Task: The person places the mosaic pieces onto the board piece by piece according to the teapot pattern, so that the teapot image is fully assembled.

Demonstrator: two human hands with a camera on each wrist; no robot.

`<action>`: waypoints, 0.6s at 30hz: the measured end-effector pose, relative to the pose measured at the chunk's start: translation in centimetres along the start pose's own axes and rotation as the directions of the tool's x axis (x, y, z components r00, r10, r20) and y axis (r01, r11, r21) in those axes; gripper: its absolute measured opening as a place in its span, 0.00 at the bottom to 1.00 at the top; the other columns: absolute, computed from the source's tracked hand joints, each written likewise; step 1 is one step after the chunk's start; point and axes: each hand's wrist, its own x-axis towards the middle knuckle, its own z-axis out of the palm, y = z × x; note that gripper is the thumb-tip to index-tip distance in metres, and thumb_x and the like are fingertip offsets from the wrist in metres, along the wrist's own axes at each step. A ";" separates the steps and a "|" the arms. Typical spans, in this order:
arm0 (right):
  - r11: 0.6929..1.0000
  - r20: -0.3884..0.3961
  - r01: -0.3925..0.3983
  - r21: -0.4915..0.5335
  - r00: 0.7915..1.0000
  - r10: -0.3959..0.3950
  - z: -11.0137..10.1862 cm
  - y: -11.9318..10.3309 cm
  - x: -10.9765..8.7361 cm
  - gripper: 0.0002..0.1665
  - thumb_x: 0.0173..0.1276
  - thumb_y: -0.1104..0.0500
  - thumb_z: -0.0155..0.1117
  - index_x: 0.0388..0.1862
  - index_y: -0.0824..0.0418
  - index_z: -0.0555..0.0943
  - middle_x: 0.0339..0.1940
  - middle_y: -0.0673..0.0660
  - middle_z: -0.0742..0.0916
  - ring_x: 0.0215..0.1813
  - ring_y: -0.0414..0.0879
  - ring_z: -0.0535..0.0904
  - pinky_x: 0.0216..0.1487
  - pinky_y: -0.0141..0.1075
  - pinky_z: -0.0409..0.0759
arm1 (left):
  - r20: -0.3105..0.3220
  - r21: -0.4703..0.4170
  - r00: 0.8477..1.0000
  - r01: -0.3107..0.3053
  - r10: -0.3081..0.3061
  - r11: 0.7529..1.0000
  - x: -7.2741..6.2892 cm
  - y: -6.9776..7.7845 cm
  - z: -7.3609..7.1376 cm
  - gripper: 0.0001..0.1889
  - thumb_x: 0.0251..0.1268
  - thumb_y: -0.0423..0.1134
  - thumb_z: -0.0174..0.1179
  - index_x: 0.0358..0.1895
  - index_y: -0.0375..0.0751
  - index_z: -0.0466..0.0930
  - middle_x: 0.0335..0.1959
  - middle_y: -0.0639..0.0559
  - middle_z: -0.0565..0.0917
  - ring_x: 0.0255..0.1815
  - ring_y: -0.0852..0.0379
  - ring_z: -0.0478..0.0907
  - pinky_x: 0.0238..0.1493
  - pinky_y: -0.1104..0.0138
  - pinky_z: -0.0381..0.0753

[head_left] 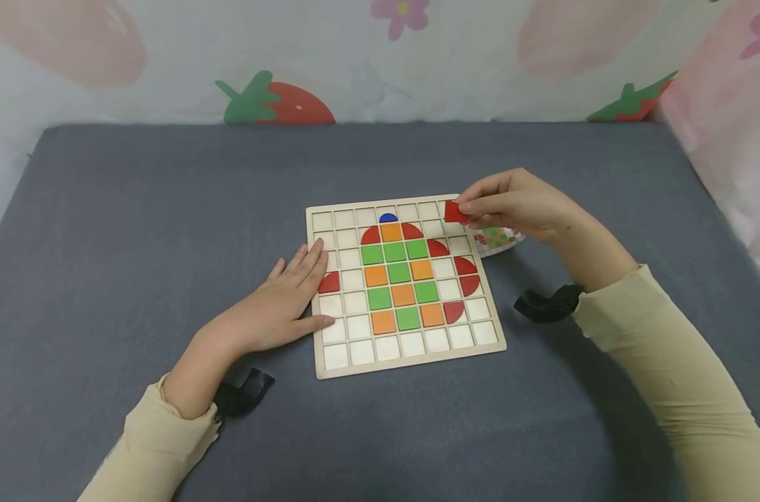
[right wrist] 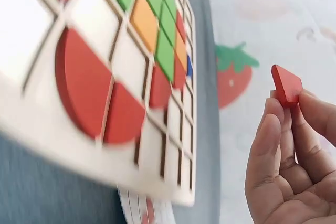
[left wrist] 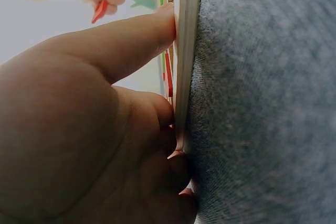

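Observation:
A wooden grid board lies on the grey cloth, with green, orange and red pieces set in its cells. My left hand rests along its left edge, fingers straight and thumb at the rim. Close to those fingers sits a red piece. Over the board's top right corner, my right hand pinches a red tile between thumb and fingers. In the right wrist view this tile is held clear above the board. A blue rounded piece occupies a top-row cell, above an orange square.
A printed card with a coloured grid pattern pokes out beside the board's right edge, below my right hand. Grey cloth covers the table, and a curtain with strawberries hangs behind it.

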 end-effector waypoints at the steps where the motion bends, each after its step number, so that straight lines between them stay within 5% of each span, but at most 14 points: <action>1: 1.000 0.009 -0.003 0.000 1.000 0.003 0.4 -0.1 0.1 0.07 0.68 0.65 0.60 0.39 0.62 0.85 0.38 0.56 0.85 0.42 0.49 0.81 0.47 0.38 0.80 | -0.003 -0.001 1.000 -0.002 0.002 1.000 0.0 0.0 0.0 0.45 0.68 0.51 0.55 0.74 0.31 0.36 0.76 0.42 0.32 0.75 0.44 0.29 0.70 0.45 0.35; 9: 0.998 0.080 -0.061 -0.024 0.995 0.063 4.7 -0.5 1.6 0.10 0.66 0.68 0.61 0.43 0.74 0.81 0.32 0.59 0.85 0.32 0.47 0.83 0.42 0.40 0.82 | -0.009 -0.008 1.000 -0.003 0.003 1.000 -0.2 0.5 -0.2 0.44 0.68 0.50 0.54 0.74 0.30 0.38 0.76 0.40 0.34 0.75 0.42 0.31 0.70 0.44 0.36; 18: 0.996 0.156 -0.054 -0.071 0.986 0.065 8.6 -0.3 3.0 0.10 0.64 0.68 0.62 0.40 0.75 0.82 0.29 0.58 0.87 0.27 0.44 0.83 0.37 0.37 0.83 | 0.003 0.001 1.000 0.001 -0.001 1.000 0.3 0.3 -0.1 0.45 0.67 0.51 0.55 0.74 0.31 0.37 0.76 0.41 0.34 0.75 0.44 0.30 0.70 0.45 0.35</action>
